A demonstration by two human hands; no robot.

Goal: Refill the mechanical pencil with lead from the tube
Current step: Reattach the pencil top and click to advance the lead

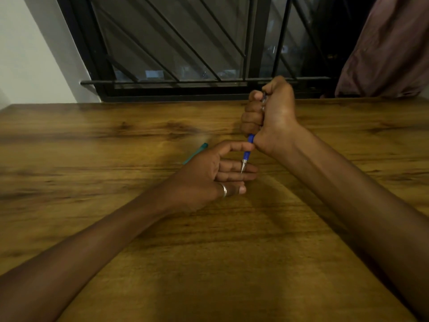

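Over wooden table (116, 228), centre: right hand (270, 112) fisted round mechanical pencil (248, 149), tip toward 6 o'clock. Left hand (209, 175) loosely spread, index finger touching barrel. Teal lead tube (196, 152) at 10 o'clock of left hand. Pencil light, stiff; lead likely brittle. Hold at blue grip.

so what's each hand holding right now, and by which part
The right hand is fisted around the blue mechanical pencil's upper barrel, tip down. The left hand is open with nothing seen in it.

Bare forearms, no sleeves; a silver ring (224, 190) on the left hand (204, 175).
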